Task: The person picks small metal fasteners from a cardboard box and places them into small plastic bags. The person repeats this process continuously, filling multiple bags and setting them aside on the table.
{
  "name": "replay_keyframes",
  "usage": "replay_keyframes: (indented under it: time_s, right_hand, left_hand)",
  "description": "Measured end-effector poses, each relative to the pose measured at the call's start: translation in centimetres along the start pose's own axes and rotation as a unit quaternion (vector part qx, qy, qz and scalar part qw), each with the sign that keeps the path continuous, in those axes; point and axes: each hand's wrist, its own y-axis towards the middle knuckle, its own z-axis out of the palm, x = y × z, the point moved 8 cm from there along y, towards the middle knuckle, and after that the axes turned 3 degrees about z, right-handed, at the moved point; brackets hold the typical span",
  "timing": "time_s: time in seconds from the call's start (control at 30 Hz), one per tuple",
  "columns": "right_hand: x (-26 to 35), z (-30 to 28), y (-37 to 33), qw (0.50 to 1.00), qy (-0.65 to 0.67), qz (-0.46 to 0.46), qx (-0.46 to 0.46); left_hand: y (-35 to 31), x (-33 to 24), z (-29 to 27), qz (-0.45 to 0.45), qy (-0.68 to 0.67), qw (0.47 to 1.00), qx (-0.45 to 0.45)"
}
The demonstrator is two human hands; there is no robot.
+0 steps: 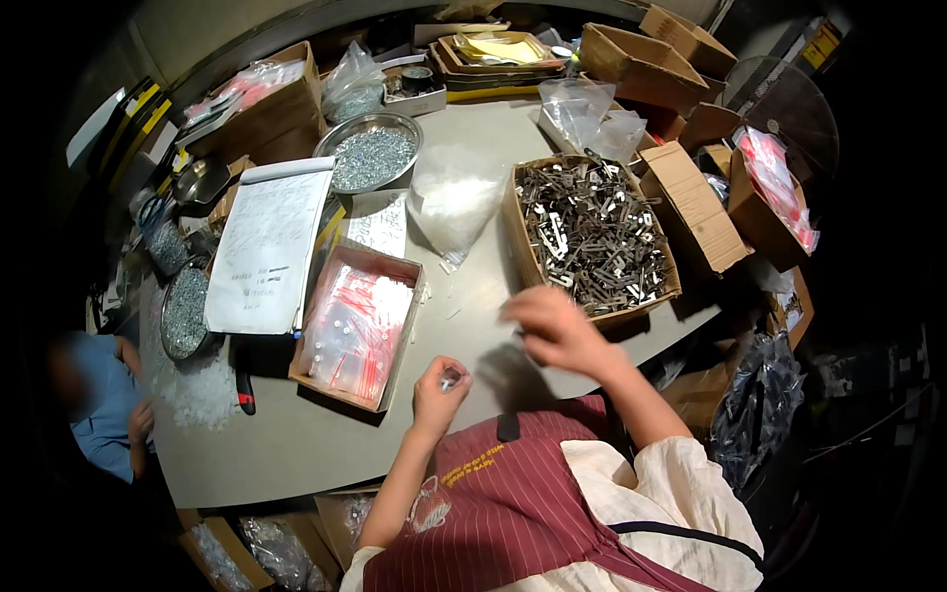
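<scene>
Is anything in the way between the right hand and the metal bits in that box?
Only the near-left corner of the cardboard box, maybe: the blurred right hand is beside it. Nothing visible covers the metal bits inside.

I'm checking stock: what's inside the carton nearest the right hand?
The carton holds heaped small parts, mostly dark, some pale; whatever lies beneath the top layer is covered.
</scene>
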Motion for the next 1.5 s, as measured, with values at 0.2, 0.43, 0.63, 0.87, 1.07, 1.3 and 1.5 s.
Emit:
replay_keyframes:
  time_s: [0.2, 0.43, 0.63, 0.87, 1.07, 1.3, 1.5]
  right_hand:
    - [-9.7, -9.6, -0.4, 0.92, -0.269, 0.222, -0.181]
    - [-14.7, -8.8, 0.5, 0.88, -0.361, 0.274, -0.145]
    - [-12.3, -8.7, 1.5, 0.906, -0.311, 0.247, -0.144]
    - [-10.4, -11.6, -2.0, 0.91, -0.26, 0.234, -0.221]
    - [-11.2, -15.6, -5.0, 0.858, -0.362, 0.271, -0.245]
    - [-13.8, -14.9, -6.7, 0.869, -0.336, 0.299, -0.206]
    - [-14.9, -13.2, -5.4, 0.863, -0.355, 0.302, -0.196]
  left_hand:
    - [-0.3, 0.0, -0.7, 0.04, 0.029, 0.998, -0.037]
    - [-0.2, 0.4, -0.5, 0.049, 0.03, 0.997, -0.05]
    - [-0.6, 0.8, -0.8, 0.051, 0.012, 0.998, -0.047]
    - [-0.5, 0.4, -0.5, 0.053, 0.036, 0.996, -0.059]
    - [-0.6, 0.4, -0.6, 0.051, 0.043, 0.995, -0.07]
    - [-0.4, 0.3, -0.5, 0.056, 0.049, 0.995, -0.069]
    - [-0.4, 0.8, -0.6, 0.062, 0.026, 0.995, -0.075]
